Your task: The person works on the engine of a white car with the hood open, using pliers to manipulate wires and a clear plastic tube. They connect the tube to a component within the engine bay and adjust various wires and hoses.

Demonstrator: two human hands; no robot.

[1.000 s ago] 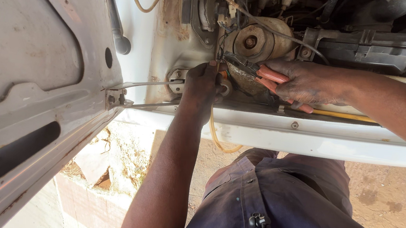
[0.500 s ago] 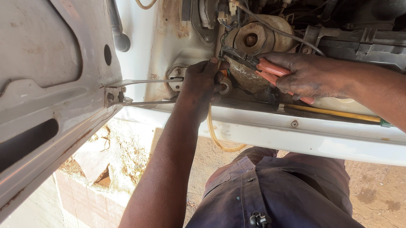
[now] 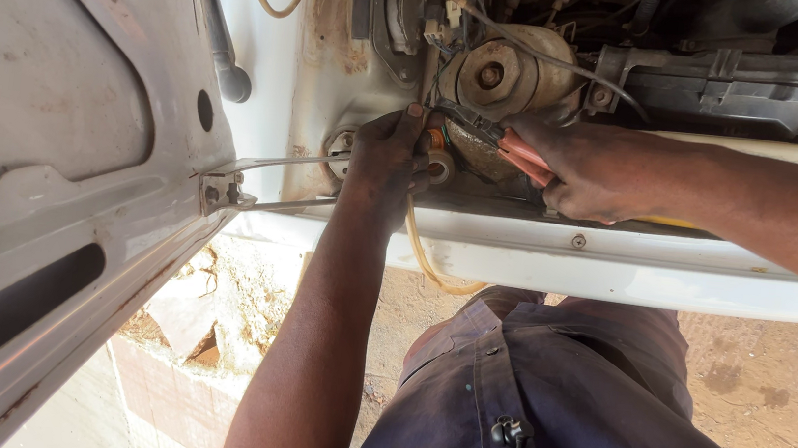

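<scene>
Pliers (image 3: 515, 149) with red-orange handles, upper middle of the frame, dark nose pointing left toward a small round orange-and-white fitting (image 3: 439, 162) at the foot of a dusty engine part. Gripped by the right hand (image 3: 590, 171), fingers curled tight and pressed together around the handles, wrist and forearm running off to the right edge. Just left of the nose, the left hand (image 3: 388, 159), fingers bunched and pinching at the fitting, thumb up near the tool's tip; exact contact with the fitting hidden behind the knuckles. Yellowish hose (image 3: 431, 262) dropping from under that hand, looping down past the white panel edge (image 3: 553, 260) and curling right.

Above the hands, a round rusty metal housing (image 3: 499, 72) with a bolt at its centre, thin black cable (image 3: 574, 60) arching over it, black plastic parts across the upper right. White painted bodywork stained with rust at upper middle. Raised hood underside (image 3: 39, 167), grey and dusty with slots and holes, filling the left side, held by a thin metal rod (image 3: 282, 162) running toward the engine bay.

Below, dark blue overalls (image 3: 577, 411) across the lower right, a small black clip and cord on the chest. Bare sandy ground (image 3: 777, 392) at lower right, pale brick and rubble (image 3: 200, 332) at lower left. Bright outdoor daylight.
</scene>
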